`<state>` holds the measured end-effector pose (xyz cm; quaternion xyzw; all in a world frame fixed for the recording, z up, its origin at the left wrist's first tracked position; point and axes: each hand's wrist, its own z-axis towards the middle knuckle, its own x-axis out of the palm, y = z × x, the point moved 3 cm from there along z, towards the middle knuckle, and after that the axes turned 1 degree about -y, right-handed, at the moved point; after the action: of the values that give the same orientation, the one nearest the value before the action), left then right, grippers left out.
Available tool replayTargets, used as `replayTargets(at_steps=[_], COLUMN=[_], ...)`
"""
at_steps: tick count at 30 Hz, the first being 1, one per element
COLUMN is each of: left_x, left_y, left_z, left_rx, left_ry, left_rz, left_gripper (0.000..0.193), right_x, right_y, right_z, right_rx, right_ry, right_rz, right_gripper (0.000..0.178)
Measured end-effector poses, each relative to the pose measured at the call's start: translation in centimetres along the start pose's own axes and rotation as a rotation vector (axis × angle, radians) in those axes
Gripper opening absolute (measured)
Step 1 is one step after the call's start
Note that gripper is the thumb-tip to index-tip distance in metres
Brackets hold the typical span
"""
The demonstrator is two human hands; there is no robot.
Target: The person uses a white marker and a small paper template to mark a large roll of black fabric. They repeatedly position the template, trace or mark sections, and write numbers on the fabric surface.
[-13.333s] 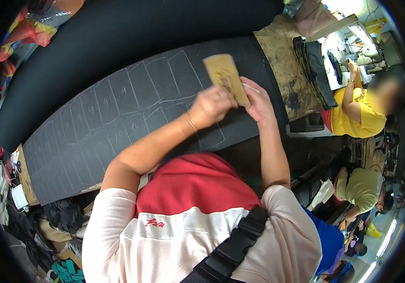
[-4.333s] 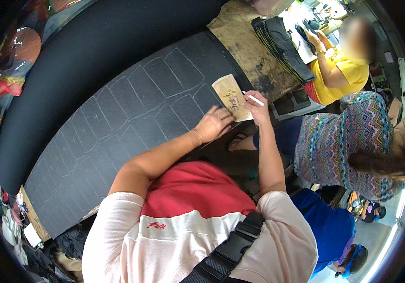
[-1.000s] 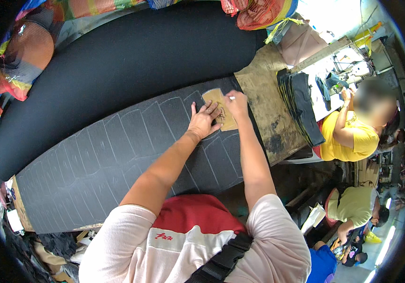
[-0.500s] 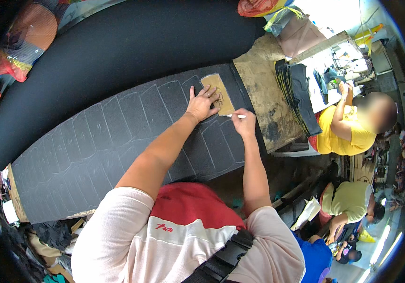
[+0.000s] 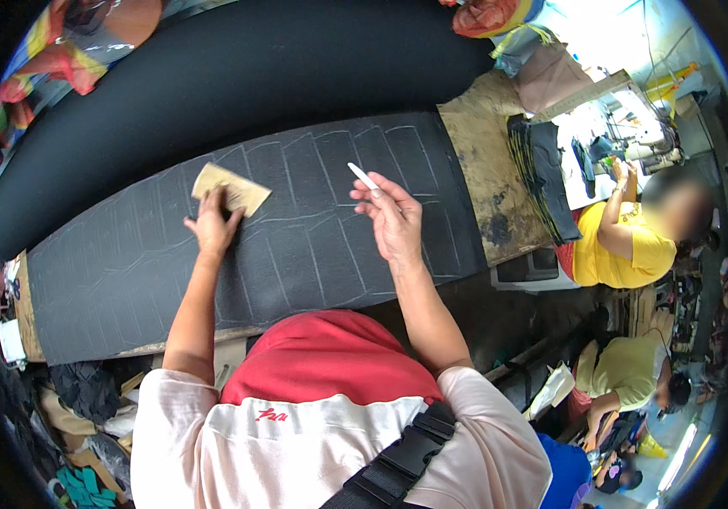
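1. Head view: the left hand (image 5: pixel 214 225), its fingers spread wide, rests on the tan card (image 5: pixel 250 196) over white-lined black fabric (image 5: pixel 313 246).
2. Head view: the right hand (image 5: pixel 395 222) pinches a white marker (image 5: pixel 362 176) between its fingers above that fabric, which lies along the wooden counter (image 5: pixel 493 153).

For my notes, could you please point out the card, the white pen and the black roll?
Card (image 5: pixel 243 189): head view, its uncovered part.
White pen (image 5: pixel 361 175): head view, its barrel.
Black roll (image 5: pixel 245 76): head view, its broad side.

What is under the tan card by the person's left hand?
Under the tan card is the dark sheet, pale lines visible beyond the card's edges. Any marks directly beneath are covered; the left hand hides part of the card.
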<state>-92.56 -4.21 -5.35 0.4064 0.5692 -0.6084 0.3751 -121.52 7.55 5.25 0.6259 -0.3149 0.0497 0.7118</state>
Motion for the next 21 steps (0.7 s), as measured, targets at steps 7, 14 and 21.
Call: replayTargets(at_steps=[7,14,21], left_x=[-11.9,-21.5,-24.3], left_y=[-0.9,-5.1,-3.1], left_z=[-4.2,-8.1,-9.5], left_rx=[0.029,0.105,0.142], left_ry=[-0.199,-0.093,-0.215], left_rz=[-0.538,-1.503,-1.612], left_gripper=[0.049,0.039,0.037], right_x=[11.5,19.8,23.6], right_y=[-1.8,-3.3,-2.3], right_z=[-2.3,-6.2,-8.7], right_rx=[0.100,0.124,0.029], right_ry=[0.349,0.530,0.488], right_rz=[0.218,0.304,-0.086], right_gripper=[0.024,0.020,0.018])
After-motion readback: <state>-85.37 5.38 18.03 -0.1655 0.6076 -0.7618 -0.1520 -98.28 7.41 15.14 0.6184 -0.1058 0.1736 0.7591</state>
